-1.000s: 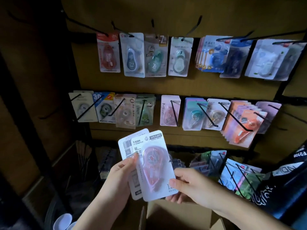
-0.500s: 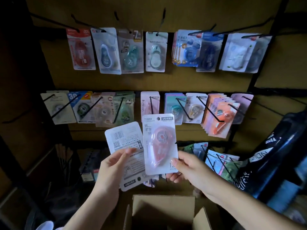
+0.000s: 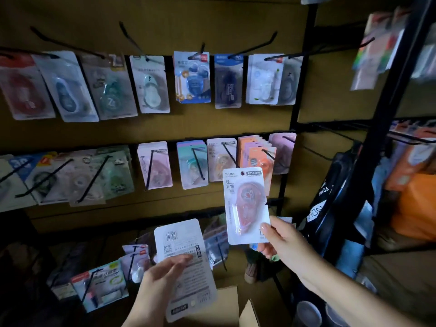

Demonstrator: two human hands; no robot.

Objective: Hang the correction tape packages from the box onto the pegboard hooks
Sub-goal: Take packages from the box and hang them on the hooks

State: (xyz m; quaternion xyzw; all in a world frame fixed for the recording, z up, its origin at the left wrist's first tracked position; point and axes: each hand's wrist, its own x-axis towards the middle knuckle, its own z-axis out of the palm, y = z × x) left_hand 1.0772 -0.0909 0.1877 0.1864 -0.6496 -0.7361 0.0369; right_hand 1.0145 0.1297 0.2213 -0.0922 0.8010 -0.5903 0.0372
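The right hand (image 3: 282,241) is raised forward, thumb and fingers pinched closed, arm extended from the lower right. The left hand (image 3: 162,277) sits lower, fingers curled in a grip, thumb on top.

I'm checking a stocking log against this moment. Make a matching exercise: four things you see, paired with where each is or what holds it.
Things
1. Pink correction tape package, front showing
2. White package, barcode back showing
3. Blue cartoon-print package
4. Brown cardboard box

Places
A. Top row hook
B. Held by left hand
C. Bottom edge, below the hands
D. Held by right hand, raised near the middle row

Pairs: 1-D, 2-B, 3-A, 4-C
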